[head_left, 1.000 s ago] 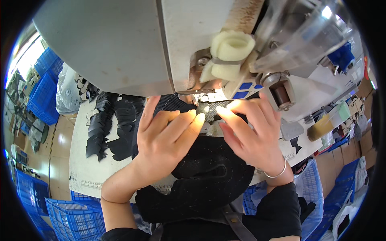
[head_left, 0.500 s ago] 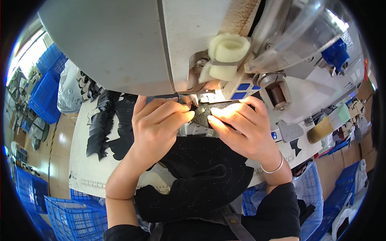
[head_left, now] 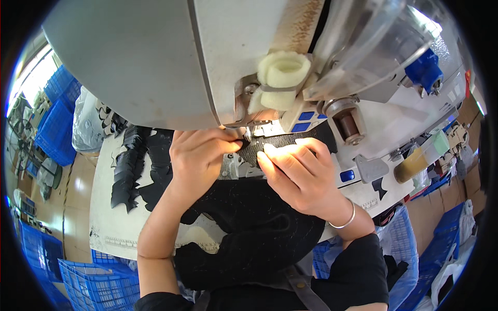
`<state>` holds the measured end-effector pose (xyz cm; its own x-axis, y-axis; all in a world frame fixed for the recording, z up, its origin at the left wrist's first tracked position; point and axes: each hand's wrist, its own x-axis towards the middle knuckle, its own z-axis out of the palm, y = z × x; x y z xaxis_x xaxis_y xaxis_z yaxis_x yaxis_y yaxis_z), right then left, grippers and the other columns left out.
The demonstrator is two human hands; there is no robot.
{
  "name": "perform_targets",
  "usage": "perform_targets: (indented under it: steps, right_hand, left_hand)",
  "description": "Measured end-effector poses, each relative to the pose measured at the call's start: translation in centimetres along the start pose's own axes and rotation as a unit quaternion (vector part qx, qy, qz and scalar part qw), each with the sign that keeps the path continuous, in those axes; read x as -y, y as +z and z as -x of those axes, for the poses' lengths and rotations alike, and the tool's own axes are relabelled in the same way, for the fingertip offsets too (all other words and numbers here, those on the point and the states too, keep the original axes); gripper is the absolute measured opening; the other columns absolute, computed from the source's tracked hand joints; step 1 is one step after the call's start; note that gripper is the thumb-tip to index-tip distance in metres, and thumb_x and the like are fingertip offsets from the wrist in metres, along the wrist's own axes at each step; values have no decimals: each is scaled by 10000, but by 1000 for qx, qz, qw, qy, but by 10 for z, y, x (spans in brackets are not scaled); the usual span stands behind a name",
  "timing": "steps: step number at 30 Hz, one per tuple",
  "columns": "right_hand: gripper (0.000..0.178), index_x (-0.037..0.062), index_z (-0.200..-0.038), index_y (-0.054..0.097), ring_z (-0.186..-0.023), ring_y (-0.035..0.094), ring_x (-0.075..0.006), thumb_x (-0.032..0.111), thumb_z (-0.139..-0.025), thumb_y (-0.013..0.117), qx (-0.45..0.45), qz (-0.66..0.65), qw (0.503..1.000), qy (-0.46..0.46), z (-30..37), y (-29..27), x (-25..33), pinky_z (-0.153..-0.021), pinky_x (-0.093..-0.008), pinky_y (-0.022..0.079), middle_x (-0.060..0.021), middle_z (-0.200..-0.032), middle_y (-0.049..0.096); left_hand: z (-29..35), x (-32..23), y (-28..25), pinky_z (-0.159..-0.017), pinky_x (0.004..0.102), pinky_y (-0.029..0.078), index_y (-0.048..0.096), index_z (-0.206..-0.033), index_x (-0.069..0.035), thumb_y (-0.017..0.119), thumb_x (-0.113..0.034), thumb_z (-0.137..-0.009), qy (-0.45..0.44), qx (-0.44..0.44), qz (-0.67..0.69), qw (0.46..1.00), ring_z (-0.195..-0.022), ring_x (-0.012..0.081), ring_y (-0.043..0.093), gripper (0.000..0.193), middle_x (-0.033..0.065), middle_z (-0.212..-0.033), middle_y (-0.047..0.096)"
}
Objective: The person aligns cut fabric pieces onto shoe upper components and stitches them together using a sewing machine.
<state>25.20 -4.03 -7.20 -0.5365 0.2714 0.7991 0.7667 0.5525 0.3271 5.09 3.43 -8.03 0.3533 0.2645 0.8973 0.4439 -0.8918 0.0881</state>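
Note:
Under the head of a grey sewing machine [head_left: 127, 62] lies a dark mesh fabric piece [head_left: 275, 141], lit by the machine's lamp. My left hand [head_left: 199, 160] is closed at its left side, thumb and forefinger pinching a dark edge beside the needle area. My right hand [head_left: 306, 179], with a pale bangle on the wrist, has its thumb and fingertips pressed together on the mesh's near edge. Between my forearms a larger black fabric piece [head_left: 264, 228] hangs over the table's front edge toward my lap. The needle tip is too small to make out.
Stacked black cut pieces [head_left: 127, 168] lie on the white table [head_left: 111, 228], left of my left arm. A thread bobbin [head_left: 348, 127] and a yellowish bottle [head_left: 412, 166] are on the right. Blue crates [head_left: 98, 280] stand below at the left, with more at the right.
My right hand has shifted slightly down and left, and its fingers sit closer together. My left hand stays pinched near the needle. The whole machine appears a little further left in view.

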Motion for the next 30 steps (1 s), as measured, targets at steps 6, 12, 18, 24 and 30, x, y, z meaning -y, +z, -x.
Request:
perform_targets:
  steps: [6,12,18,24,30]
  right_hand:
    - [285,59,-916,687,-743,579,-198,34,-635,727,-34,-24,999,20,1,-2,0,-768,-376,432,-22,-876,626]
    - [307,72,-889,673,-778,597,-184,60,-587,731,-57,-61,995,45,4,0,-9,-842,-381,391,-11,-906,616]
    - [164,22,-899,668,-724,593,-249,-2,-739,691,-54,-69,994,68,6,0,-25,-696,-374,455,-87,-835,655]
    - [268,30,-913,622,-732,565,-364,171,-722,747,-3,-82,955,283,18,24,-68,-707,-415,449,-129,-838,611]
    - [280,40,-895,605,-717,591,-413,247,-762,739,-33,-61,970,231,23,88,-100,-570,-404,460,-190,-795,617]
  left_hand:
    - [-3,-6,-20,-907,371,440,739,-920,-139,658,-20,-679,23,87,-75,993,-779,151,622,281,6,-900,688]
    - [6,-61,-17,-987,460,425,698,-902,-28,667,-72,-700,146,71,-309,937,-743,169,554,209,44,-897,621]
    - [9,-48,-11,-1015,458,381,702,-939,-53,664,-48,-735,93,53,-257,960,-737,141,571,208,18,-902,641]
    - [3,-29,-13,-910,392,416,715,-895,-84,661,57,-666,35,36,-131,990,-717,181,594,274,12,-876,684]
    - [-1,4,-7,-805,362,444,708,-869,-39,686,56,-733,-29,-40,-66,997,-824,275,611,167,74,-848,692]
